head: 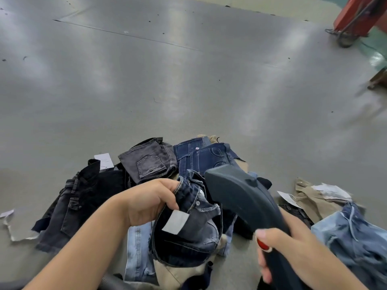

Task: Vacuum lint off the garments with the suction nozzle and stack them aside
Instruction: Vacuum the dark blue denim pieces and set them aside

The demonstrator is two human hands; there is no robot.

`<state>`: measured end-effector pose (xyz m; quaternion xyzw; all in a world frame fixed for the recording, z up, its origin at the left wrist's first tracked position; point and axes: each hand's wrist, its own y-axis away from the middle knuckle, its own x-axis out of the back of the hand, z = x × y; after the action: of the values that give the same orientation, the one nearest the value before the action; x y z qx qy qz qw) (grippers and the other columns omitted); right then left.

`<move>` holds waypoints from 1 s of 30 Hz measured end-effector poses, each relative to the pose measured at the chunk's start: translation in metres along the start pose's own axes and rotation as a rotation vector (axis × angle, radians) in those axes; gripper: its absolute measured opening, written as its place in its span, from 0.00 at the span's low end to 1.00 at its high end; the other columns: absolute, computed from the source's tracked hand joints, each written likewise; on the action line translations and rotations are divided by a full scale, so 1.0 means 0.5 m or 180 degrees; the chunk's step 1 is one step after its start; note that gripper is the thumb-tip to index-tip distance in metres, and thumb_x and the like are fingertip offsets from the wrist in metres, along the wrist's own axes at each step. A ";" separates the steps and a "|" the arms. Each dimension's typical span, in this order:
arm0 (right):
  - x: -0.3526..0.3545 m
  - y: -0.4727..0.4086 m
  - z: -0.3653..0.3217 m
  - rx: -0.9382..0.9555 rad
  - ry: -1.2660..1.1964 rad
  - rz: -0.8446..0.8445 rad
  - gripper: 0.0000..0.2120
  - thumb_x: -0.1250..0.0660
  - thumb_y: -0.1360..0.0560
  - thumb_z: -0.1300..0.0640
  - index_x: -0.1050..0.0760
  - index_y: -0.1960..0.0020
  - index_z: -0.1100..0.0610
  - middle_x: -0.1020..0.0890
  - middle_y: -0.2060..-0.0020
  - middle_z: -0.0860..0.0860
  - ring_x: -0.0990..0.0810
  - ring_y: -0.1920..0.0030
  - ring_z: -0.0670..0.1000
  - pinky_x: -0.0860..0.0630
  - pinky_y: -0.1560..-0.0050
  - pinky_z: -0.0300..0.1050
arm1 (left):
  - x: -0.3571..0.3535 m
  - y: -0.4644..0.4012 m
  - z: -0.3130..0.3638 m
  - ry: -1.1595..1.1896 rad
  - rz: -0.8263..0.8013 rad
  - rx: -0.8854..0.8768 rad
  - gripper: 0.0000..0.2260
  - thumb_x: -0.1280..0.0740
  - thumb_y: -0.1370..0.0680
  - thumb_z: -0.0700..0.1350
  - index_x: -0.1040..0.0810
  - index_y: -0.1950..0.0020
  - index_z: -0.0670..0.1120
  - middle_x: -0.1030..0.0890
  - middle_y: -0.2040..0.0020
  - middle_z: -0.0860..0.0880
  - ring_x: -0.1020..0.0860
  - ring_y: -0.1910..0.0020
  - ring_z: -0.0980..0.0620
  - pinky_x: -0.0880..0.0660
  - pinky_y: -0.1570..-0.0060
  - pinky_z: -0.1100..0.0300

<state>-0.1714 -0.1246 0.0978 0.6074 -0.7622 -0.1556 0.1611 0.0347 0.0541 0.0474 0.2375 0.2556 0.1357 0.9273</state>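
Here the left hand (150,200) pinches dark jeans (188,222) by the waistband, lifted over the pile at the floor's (188,80) near edge. Right hand (293,248) is wrapped round the nozzle (240,197). Denim looks limp and fairly heavy; the stiff waistband seems the best hold.

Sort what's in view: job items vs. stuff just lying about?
Job:
- nozzle, gripped by right hand
- dark jeans, held by left hand
- grey jeans, blue jeans, black jeans, light jeans, waiting on the table

Lying about:
- red stand
- paper scrap
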 end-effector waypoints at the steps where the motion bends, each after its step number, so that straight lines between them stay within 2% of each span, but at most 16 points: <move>1: 0.000 0.003 0.001 -0.0057 0.0056 -0.0128 0.08 0.31 0.42 0.48 0.22 0.63 0.43 0.21 0.73 0.60 0.23 0.74 0.57 0.26 0.71 0.46 | -0.002 0.001 0.002 0.0014 0.0021 -0.0031 0.19 0.39 0.39 0.30 0.19 0.51 0.34 0.18 0.55 0.37 0.17 0.59 0.44 0.20 0.59 0.57; 3: -0.009 0.002 0.009 -0.0029 0.0357 -0.0272 0.16 0.32 0.42 0.46 0.22 0.54 0.36 0.19 0.71 0.58 0.21 0.71 0.53 0.25 0.68 0.43 | -0.007 0.000 0.001 -0.0030 0.0029 -0.0041 0.20 0.39 0.39 0.30 0.20 0.49 0.33 0.18 0.54 0.36 0.17 0.57 0.43 0.20 0.56 0.55; 5: -0.027 -0.003 0.008 0.0010 0.0364 -0.0190 0.13 0.33 0.41 0.45 0.23 0.57 0.36 0.20 0.72 0.56 0.22 0.73 0.53 0.25 0.69 0.42 | -0.014 -0.003 -0.002 -0.0064 0.0027 -0.0017 0.20 0.39 0.38 0.29 0.21 0.48 0.31 0.18 0.54 0.36 0.17 0.57 0.43 0.20 0.56 0.56; 7: -0.037 -0.009 0.003 0.0157 0.0100 0.0033 0.04 0.33 0.40 0.45 0.24 0.64 0.41 0.21 0.74 0.56 0.23 0.75 0.56 0.25 0.72 0.43 | -0.020 -0.004 -0.002 -0.0005 0.0104 -0.0066 0.19 0.38 0.39 0.30 0.20 0.49 0.33 0.18 0.54 0.37 0.18 0.57 0.43 0.22 0.56 0.56; 8: -0.037 -0.013 0.004 0.0320 -0.0069 0.0222 0.04 0.32 0.40 0.45 0.24 0.66 0.43 0.21 0.74 0.57 0.23 0.75 0.57 0.25 0.72 0.43 | -0.021 -0.003 0.001 0.0071 0.0168 -0.0140 0.18 0.36 0.39 0.32 0.19 0.50 0.34 0.18 0.54 0.38 0.19 0.58 0.43 0.22 0.55 0.55; 10: -0.034 -0.019 0.008 0.0595 -0.0468 0.0626 0.08 0.31 0.40 0.46 0.23 0.64 0.49 0.21 0.72 0.60 0.22 0.74 0.59 0.23 0.70 0.43 | -0.019 0.002 0.008 0.0478 0.0330 -0.0362 0.14 0.30 0.42 0.36 0.16 0.58 0.39 0.18 0.61 0.41 0.19 0.65 0.46 0.23 0.64 0.60; 12: -0.032 -0.026 0.018 0.0861 -0.0831 0.0915 0.16 0.31 0.39 0.48 0.25 0.61 0.61 0.23 0.71 0.64 0.22 0.73 0.60 0.21 0.67 0.43 | -0.011 0.006 0.013 0.1237 0.0500 -0.0678 0.18 0.22 0.49 0.42 0.17 0.62 0.40 0.19 0.66 0.43 0.20 0.70 0.47 0.24 0.68 0.62; 13: -0.033 -0.030 0.024 0.0973 -0.0954 0.0974 0.20 0.31 0.38 0.49 0.28 0.60 0.66 0.23 0.71 0.65 0.22 0.73 0.61 0.20 0.63 0.44 | -0.006 0.008 0.016 0.1561 0.0516 -0.0824 0.22 0.20 0.50 0.45 0.17 0.59 0.40 0.18 0.64 0.42 0.20 0.68 0.46 0.23 0.65 0.60; 15: -0.044 -0.038 0.033 0.1203 -0.1013 0.0950 0.21 0.32 0.36 0.50 0.28 0.59 0.69 0.23 0.72 0.65 0.20 0.70 0.60 0.20 0.55 0.43 | -0.009 0.012 0.025 0.1887 0.0469 -0.1059 0.22 0.20 0.46 0.46 0.16 0.55 0.40 0.17 0.58 0.42 0.18 0.61 0.44 0.22 0.57 0.55; 16: -0.050 -0.043 0.035 0.1289 -0.0958 0.0896 0.21 0.33 0.36 0.50 0.28 0.56 0.69 0.22 0.71 0.65 0.18 0.66 0.59 0.21 0.53 0.40 | -0.015 0.011 0.027 0.1928 0.0455 -0.1098 0.19 0.22 0.44 0.45 0.16 0.55 0.40 0.16 0.57 0.42 0.17 0.61 0.44 0.20 0.57 0.55; 18: -0.064 -0.050 0.032 0.1383 -0.0811 0.0732 0.22 0.35 0.35 0.50 0.27 0.51 0.66 0.21 0.71 0.61 0.16 0.57 0.52 0.24 0.53 0.34 | -0.032 0.006 0.027 0.2046 0.0484 -0.0999 0.13 0.27 0.41 0.42 0.16 0.59 0.38 0.16 0.61 0.42 0.17 0.64 0.44 0.19 0.61 0.56; 20: -0.077 -0.057 0.030 0.1413 -0.0660 0.0572 0.20 0.36 0.34 0.49 0.27 0.49 0.63 0.21 0.71 0.56 0.19 0.62 0.45 0.26 0.57 0.31 | -0.050 -0.002 0.021 0.2269 0.0436 -0.0933 0.11 0.31 0.40 0.41 0.16 0.63 0.36 0.16 0.63 0.41 0.17 0.66 0.44 0.19 0.65 0.56; 22: -0.087 -0.065 0.031 0.1389 -0.0545 0.0491 0.20 0.36 0.35 0.49 0.27 0.48 0.60 0.21 0.71 0.54 0.21 0.66 0.46 0.26 0.59 0.30 | -0.066 -0.007 0.019 0.2478 0.0318 -0.0995 0.11 0.33 0.39 0.40 0.17 0.62 0.35 0.17 0.63 0.40 0.17 0.65 0.43 0.19 0.65 0.54; 25: -0.090 -0.078 0.036 0.1383 -0.0514 0.0538 0.22 0.35 0.35 0.48 0.26 0.43 0.57 0.21 0.70 0.54 0.20 0.62 0.50 0.26 0.56 0.32 | -0.079 -0.009 0.020 0.2707 0.0167 -0.1163 0.12 0.33 0.38 0.39 0.17 0.60 0.34 0.17 0.61 0.38 0.16 0.63 0.42 0.19 0.64 0.51; 28: -0.094 -0.088 0.040 0.1398 -0.0610 0.0595 0.14 0.34 0.34 0.49 0.23 0.49 0.49 0.22 0.70 0.53 0.22 0.66 0.49 0.25 0.60 0.34 | -0.089 -0.018 0.021 0.2999 0.0200 -0.1242 0.13 0.34 0.37 0.39 0.17 0.56 0.34 0.16 0.58 0.39 0.16 0.62 0.43 0.19 0.66 0.51; 30: -0.098 -0.097 0.047 0.1424 -0.0711 0.0667 0.13 0.34 0.33 0.50 0.23 0.50 0.51 0.22 0.69 0.54 0.22 0.66 0.51 0.24 0.60 0.36 | -0.089 -0.025 0.020 0.3314 0.0430 -0.1340 0.14 0.37 0.32 0.39 0.18 0.51 0.35 0.17 0.56 0.39 0.16 0.62 0.44 0.18 0.66 0.51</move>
<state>-0.1291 -0.0859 0.0528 0.5248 -0.8493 -0.0319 -0.0469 0.0045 0.0231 0.0670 -0.0350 0.6309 0.3421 0.6955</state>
